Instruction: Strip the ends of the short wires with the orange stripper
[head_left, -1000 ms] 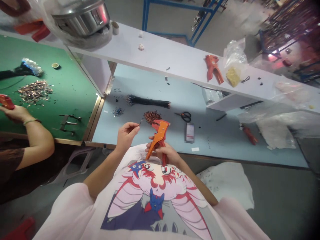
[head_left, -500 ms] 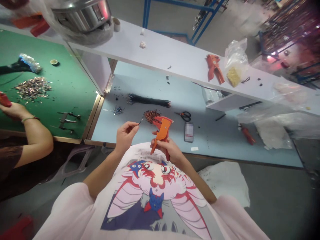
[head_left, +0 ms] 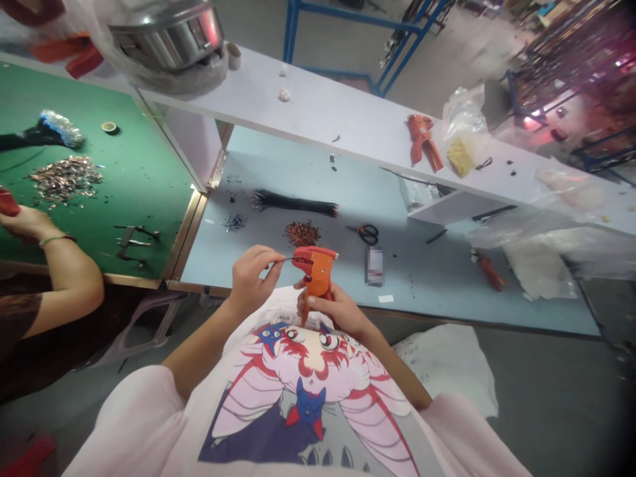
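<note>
Between the fingertips of my left hand (head_left: 256,275) is a thin dark wire (head_left: 285,259), whose far end meets the jaws of an orange and red wire stripper (head_left: 318,271). My right hand (head_left: 338,306) is wrapped round the stripper's handles. Beyond the tool, a pile of copper-coloured bits (head_left: 302,233) lies on the light blue table (head_left: 238,265). A long bundle of black wires (head_left: 297,203) lies further back. To the left of the pile is a small heap of bluish scraps (head_left: 235,222).
Black-handled scissors (head_left: 368,234) and a blurred small box (head_left: 374,266) lie to the right. A raised white shelf (head_left: 358,112) crosses behind, bearing another orange tool (head_left: 424,142) and a metal pot (head_left: 171,40). At left, a person's arm (head_left: 69,271) rests by a green table (head_left: 144,146).
The stripper has turned, its head now tilted more to the left and nearer me. The wire in my left hand now reaches its jaws, where before there was a gap.
</note>
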A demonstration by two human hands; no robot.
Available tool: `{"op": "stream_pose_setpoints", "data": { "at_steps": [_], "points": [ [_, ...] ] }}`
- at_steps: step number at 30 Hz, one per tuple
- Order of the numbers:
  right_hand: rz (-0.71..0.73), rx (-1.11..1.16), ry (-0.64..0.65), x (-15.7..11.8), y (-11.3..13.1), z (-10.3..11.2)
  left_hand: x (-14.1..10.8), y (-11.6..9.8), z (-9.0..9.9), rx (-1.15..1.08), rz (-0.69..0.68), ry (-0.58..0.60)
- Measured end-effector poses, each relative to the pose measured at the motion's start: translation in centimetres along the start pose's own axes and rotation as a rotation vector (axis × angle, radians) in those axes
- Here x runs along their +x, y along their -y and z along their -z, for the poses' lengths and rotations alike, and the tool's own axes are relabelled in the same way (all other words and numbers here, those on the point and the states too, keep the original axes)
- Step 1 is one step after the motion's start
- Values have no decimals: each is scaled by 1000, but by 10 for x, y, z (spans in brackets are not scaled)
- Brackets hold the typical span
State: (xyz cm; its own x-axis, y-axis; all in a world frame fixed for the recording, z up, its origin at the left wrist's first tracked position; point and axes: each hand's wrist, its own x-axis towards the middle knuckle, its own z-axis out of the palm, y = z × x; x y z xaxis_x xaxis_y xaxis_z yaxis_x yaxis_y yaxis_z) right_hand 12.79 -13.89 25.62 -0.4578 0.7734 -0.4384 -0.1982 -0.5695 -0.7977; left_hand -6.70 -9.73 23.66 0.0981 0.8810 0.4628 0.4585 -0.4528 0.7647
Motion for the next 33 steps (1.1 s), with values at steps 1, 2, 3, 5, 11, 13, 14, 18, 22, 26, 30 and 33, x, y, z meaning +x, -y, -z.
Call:
{"op": "stream_pose_setpoints", "data": {
  "at_steps": [1, 2, 3, 5, 11, 13, 14, 18, 22, 26, 30, 33],
  "points": [
    [-4, 3, 12, 0, 0, 0, 1, 0, 0, -3, -17, 7],
    [-8, 8, 23, 0, -1, 0, 1, 0, 1, -6, -34, 16],
    [-9, 11, 36, 0, -1, 1, 2, 1, 1, -6, -50, 24],
    [-4, 1, 64, 1, -3, 2, 3, 1, 2, -5, -77, 39],
    [9, -63, 84, 4, -8, 4, 6, 1, 3, -18, -96, 50],
    [8, -78, 87, 5, -8, 5, 7, 0, 3, -9, -91, 56],
    [11, -84, 84, 5, -8, 5, 7, 0, 3, -3, -89, 57],
    [6, -80, 84, 6, -6, 5, 7, -1, 2, 19, -78, 38],
    [8, -68, 106, 6, -5, 6, 8, 0, -1, 34, -82, 40],
    [10, -76, 107, 6, -5, 6, 8, 0, -2, 50, -77, 45],
    [25, -118, 99, 7, -5, 6, 8, 0, -1, 58, -74, 37],
    [23, -142, 97, 8, -5, 5, 7, 0, -1, 54, -72, 28]
  ]
}}
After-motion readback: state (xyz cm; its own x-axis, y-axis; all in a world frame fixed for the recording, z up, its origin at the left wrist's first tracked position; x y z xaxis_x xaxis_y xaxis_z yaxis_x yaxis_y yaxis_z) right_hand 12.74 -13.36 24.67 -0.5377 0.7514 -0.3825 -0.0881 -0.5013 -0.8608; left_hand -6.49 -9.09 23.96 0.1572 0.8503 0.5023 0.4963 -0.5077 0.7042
